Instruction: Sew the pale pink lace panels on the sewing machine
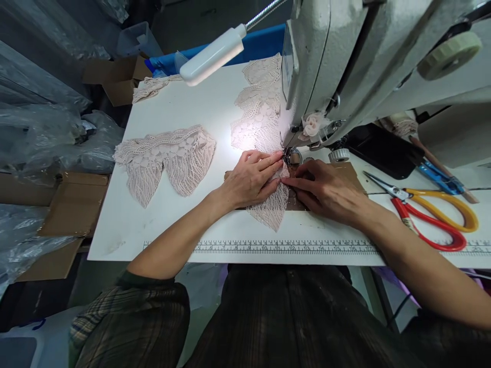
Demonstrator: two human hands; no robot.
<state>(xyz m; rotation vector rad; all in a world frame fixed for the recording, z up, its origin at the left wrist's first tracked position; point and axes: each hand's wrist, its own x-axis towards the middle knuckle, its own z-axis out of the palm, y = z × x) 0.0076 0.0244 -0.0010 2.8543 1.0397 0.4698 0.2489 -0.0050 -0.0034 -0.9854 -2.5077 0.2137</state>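
A strip of pale pink lace [261, 128] runs under the presser foot [292, 157] of a sewing machine [318, 66], with one pointed end toward me. My left hand [253, 176] lies on this lace just left of the foot, fingers stretched out and flat. From the right, my right hand [326, 189] reaches in with bent fingers and grips the lace's right edge at the index fingertip; its thumb is mostly hidden. Beneath both hands is a piece of brown cardboard [349, 176]. Another lace piece [169, 158] rests on the table at left.
Scissors with red and yellow handles [433, 207] lie at right, near a black phone [379, 148] and a blue thread snipper [441, 176]. A white lamp [213, 56] hangs overhead. A printed ruler [230, 247] follows the table's front edge. Folded lace [153, 88] sits at the back left corner.
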